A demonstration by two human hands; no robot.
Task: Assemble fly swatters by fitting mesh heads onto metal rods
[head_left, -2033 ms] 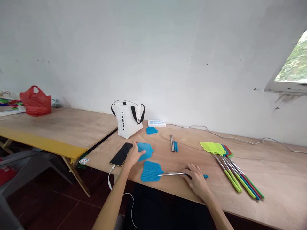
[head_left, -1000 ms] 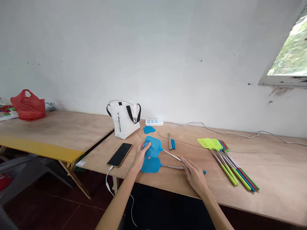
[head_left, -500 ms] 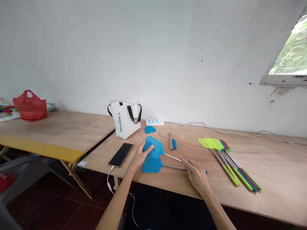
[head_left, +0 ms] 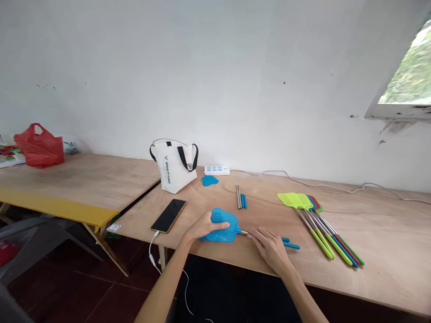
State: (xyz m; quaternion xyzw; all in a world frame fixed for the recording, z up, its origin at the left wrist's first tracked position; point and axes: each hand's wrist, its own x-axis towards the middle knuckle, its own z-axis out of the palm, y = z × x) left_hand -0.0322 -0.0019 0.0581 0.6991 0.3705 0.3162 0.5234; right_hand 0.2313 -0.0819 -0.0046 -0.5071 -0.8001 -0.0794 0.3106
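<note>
My left hand (head_left: pixel 200 225) grips the mesh head of a blue fly swatter (head_left: pixel 229 226), thumb on top. My right hand (head_left: pixel 270 247) is closed over the swatter's thin metal shaft, low over the table. Beneath this head lies part of a second blue fly swatter (head_left: pixel 208 236), mostly covered. Two blue handle ends (head_left: pixel 291 246) stick out to the right of my right hand. Beyond my hands lie short metal tubes (head_left: pixel 239 197) beside small blue tubes (head_left: pixel 244 201). A flat blue piece (head_left: pixel 209 180) rests farther back.
Several fly swatters with yellow-green, blue, red and green parts (head_left: pixel 316 224) lie fanned at right. A phone (head_left: pixel 168 216) on a cable lies left, near a white bag (head_left: pixel 177 172). A power strip (head_left: pixel 217 170) sits by the wall. A red bag (head_left: pixel 40 148) stands on another table.
The held swatter has come down and right over the second one, its head now nearer the table. My right hand has slid slightly left and down; more of the blue handles shows.
</note>
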